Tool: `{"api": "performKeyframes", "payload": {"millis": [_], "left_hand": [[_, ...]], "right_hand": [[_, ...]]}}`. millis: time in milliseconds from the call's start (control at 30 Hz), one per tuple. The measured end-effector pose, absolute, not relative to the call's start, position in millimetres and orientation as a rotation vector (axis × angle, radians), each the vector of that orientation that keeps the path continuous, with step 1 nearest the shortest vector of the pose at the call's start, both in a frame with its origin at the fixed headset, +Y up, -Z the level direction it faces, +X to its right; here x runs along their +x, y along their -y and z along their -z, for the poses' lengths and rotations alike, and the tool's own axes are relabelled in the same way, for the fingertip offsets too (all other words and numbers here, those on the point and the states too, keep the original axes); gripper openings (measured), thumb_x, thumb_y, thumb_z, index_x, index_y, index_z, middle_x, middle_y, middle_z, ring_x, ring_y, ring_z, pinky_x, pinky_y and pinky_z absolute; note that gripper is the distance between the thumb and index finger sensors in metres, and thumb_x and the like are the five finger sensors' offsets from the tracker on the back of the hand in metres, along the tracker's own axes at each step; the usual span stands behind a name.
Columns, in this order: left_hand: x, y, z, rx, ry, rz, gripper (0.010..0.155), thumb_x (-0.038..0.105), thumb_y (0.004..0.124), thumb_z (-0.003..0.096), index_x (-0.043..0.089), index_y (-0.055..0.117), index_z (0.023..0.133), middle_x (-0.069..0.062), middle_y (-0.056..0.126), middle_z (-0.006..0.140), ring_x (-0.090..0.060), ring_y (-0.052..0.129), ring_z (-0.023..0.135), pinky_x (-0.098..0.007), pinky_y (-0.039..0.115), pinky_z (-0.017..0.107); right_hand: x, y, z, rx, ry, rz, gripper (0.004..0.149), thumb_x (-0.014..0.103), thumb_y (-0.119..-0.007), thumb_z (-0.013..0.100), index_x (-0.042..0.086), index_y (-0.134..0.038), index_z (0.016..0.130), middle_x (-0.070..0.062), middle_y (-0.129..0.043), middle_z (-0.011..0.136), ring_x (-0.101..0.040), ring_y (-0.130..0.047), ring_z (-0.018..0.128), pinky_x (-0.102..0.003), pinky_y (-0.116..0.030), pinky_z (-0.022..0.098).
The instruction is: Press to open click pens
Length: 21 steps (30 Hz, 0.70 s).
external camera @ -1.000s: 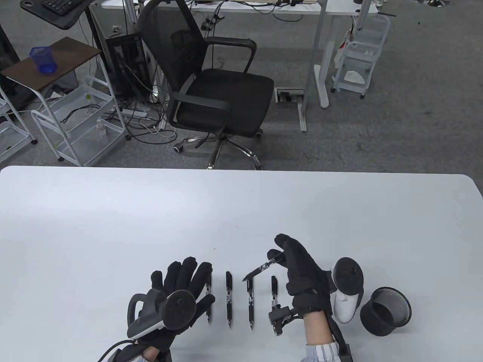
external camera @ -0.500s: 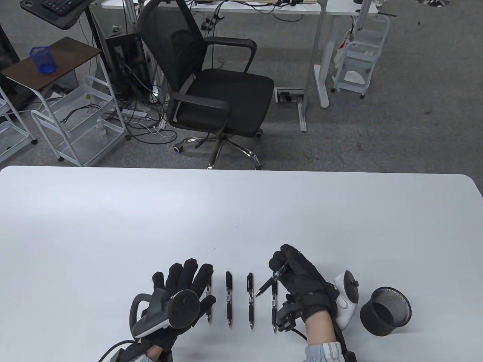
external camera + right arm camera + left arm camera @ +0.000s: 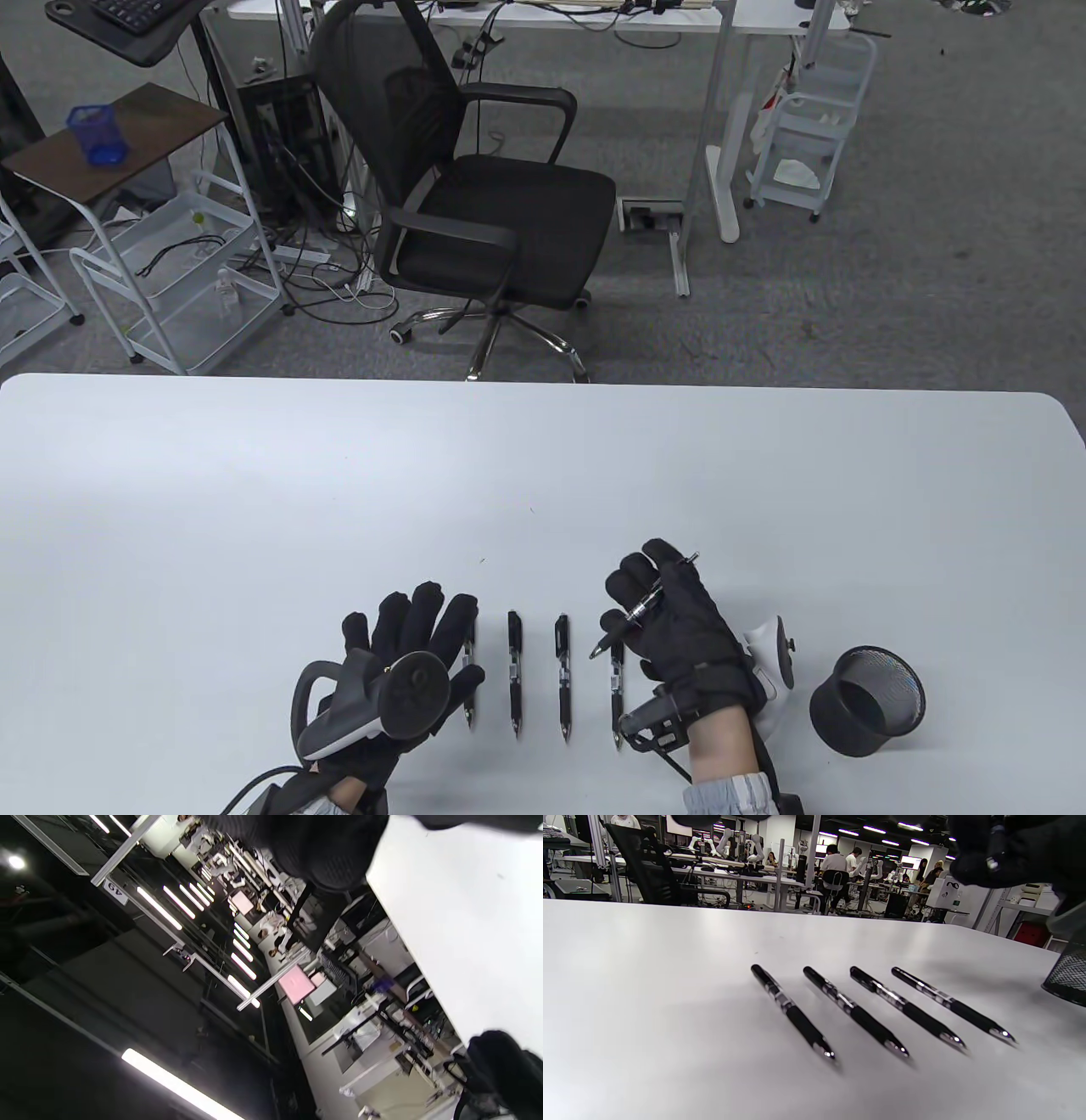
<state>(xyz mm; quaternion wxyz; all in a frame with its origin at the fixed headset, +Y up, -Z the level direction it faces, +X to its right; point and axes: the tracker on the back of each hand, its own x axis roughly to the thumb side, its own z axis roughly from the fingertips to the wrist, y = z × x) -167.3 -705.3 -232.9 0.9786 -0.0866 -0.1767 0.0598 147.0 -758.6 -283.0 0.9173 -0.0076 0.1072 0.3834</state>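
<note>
A click pen point(image 3: 645, 604) is gripped in the curled right hand point(image 3: 679, 628). Four pens point(image 3: 514, 671) are laid between it and the flat, empty left hand point(image 3: 407, 654).

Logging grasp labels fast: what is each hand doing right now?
Left hand: open, fingers spread flat on the table, holding nothing.
Right hand: closed around a click pen, lifted off the table.

1. A black mesh cup point(image 3: 867, 701) stands on the white table point(image 3: 543, 458), near its right end.
2. Behind the table: a black office chair point(image 3: 475, 195), white carts point(image 3: 814, 119), a blue cup point(image 3: 97, 134) on a side table.
</note>
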Motion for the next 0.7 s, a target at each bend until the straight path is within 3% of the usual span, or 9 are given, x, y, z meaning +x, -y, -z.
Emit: {"api": "performKeyframes", "payload": {"millis": [33, 133, 233, 567, 700], "left_hand": [[-167.1, 705.3, 233.0, -0.175, 0.356, -0.120, 0.069, 0.057, 0.049, 0.0710, 0.028, 0.019, 0.126, -0.023, 0.024, 0.132, -0.060, 0.036, 0.117, -0.081, 0.031, 0.076], [-166.9, 705.4, 233.1, -0.178, 0.356, -0.119, 0.069, 0.058, 0.049, 0.0709, 0.028, 0.019, 0.126, -0.022, 0.024, 0.132, -0.060, 0.036, 0.117, -0.081, 0.031, 0.076], [-166.7, 705.4, 233.1, -0.178, 0.356, -0.118, 0.069, 0.058, 0.049, 0.0709, 0.028, 0.019, 0.126, -0.022, 0.024, 0.132, -0.060, 0.037, 0.117, -0.081, 0.031, 0.076], [-166.9, 705.5, 233.1, -0.176, 0.356, -0.119, 0.069, 0.058, 0.049, 0.0709, 0.028, 0.019, 0.126, -0.022, 0.024, 0.132, -0.060, 0.037, 0.117, -0.081, 0.031, 0.076], [-167.3, 705.6, 232.8, -0.175, 0.357, -0.118, 0.069, 0.058, 0.049, 0.0710, 0.028, 0.019, 0.126, -0.023, 0.024, 0.132, -0.060, 0.037, 0.117, -0.081, 0.031, 0.076]], "right_hand": [[146.7, 758.9, 282.2, -0.014, -0.216, -0.764, 0.048, 0.025, -0.046, 0.071, 0.000, -0.039, 0.111, -0.015, -0.062, 0.093, -0.032, -0.071, 0.077, -0.069, -0.047, 0.069], [147.3, 762.4, 279.3, -0.016, -0.212, -0.738, 0.054, 0.043, -0.038, 0.071, 0.003, -0.051, 0.104, -0.011, -0.069, 0.084, -0.028, -0.075, 0.067, -0.062, -0.056, 0.067], [146.9, 764.8, 277.8, -0.002, -0.216, -0.670, 0.061, 0.050, -0.031, 0.070, 0.004, -0.060, 0.097, -0.008, -0.075, 0.075, -0.025, -0.078, 0.058, -0.057, -0.061, 0.064], [149.8, 763.4, 276.7, 0.012, -0.172, -0.667, 0.059, 0.045, -0.029, 0.069, 0.005, -0.069, 0.087, -0.009, -0.080, 0.066, -0.027, -0.080, 0.052, -0.058, -0.061, 0.063], [151.0, 755.9, 279.0, 0.059, -0.194, -0.778, 0.061, 0.044, -0.032, 0.072, -0.002, -0.059, 0.100, -0.015, -0.075, 0.077, -0.031, -0.076, 0.060, -0.060, -0.056, 0.065]]}}
